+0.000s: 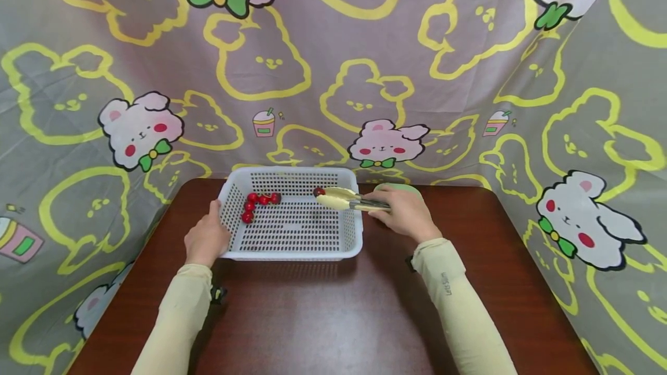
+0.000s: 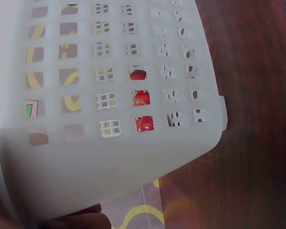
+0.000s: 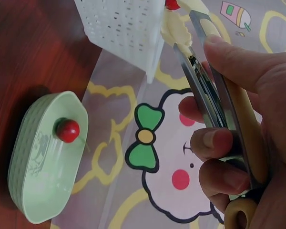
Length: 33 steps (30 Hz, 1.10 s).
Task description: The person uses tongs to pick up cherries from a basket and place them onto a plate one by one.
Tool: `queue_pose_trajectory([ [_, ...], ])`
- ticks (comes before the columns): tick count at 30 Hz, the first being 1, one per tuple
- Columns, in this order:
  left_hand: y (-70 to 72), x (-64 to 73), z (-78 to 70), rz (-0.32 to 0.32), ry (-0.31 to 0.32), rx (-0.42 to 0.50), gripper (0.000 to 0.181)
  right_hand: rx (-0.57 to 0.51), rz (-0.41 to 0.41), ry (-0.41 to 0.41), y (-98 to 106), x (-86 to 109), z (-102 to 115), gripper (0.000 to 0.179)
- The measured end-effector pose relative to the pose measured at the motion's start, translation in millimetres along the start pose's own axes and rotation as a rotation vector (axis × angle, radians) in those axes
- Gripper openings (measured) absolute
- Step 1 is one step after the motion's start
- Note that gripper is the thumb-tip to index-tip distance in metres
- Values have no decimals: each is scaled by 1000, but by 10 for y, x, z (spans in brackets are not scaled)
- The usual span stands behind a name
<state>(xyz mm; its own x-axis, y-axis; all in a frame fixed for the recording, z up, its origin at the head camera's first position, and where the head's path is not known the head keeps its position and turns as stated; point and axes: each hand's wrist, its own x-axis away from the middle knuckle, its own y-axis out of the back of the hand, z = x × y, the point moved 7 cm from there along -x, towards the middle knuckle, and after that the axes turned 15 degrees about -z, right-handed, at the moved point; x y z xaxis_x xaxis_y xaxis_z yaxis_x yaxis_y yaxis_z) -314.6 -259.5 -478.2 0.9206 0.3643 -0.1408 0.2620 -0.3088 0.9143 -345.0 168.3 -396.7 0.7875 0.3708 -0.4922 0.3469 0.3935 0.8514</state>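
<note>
My left hand (image 1: 207, 237) grips the left wall of a white perforated plastic basket (image 1: 292, 255). Inside the basket, several red cherries (image 1: 249, 206) lie grouped at the left; some show through the holes in the left wrist view. In my right hand (image 1: 403, 212) is a pair of metal tongs (image 1: 336, 198) with cream tips. A cherry (image 1: 318, 191) sits at those tips, over the right part of the basket. Beyond the right hand stands a pale green dish (image 3: 31, 210), mostly hidden in the head view, with one stemmed cherry (image 3: 67, 130) in it.
Basket and dish stand on a dark brown wooden table (image 1: 312, 317). A patterned grey cloth (image 1: 323, 45) hangs as a wall close behind the basket and along both sides.
</note>
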Motion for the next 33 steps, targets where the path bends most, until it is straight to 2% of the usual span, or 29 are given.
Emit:
queue_pose_trajectory([
  [8,12,6,-8,0,-15,11,76,21,11,-55,89,63,-130,36],
  [24,15,11,6,-15,-19,10,73,40,-1,-78,282,174,-364,44],
  [33,7,18,3,-11,-23,12,76,63,11,-94,339,228,-466,43],
])
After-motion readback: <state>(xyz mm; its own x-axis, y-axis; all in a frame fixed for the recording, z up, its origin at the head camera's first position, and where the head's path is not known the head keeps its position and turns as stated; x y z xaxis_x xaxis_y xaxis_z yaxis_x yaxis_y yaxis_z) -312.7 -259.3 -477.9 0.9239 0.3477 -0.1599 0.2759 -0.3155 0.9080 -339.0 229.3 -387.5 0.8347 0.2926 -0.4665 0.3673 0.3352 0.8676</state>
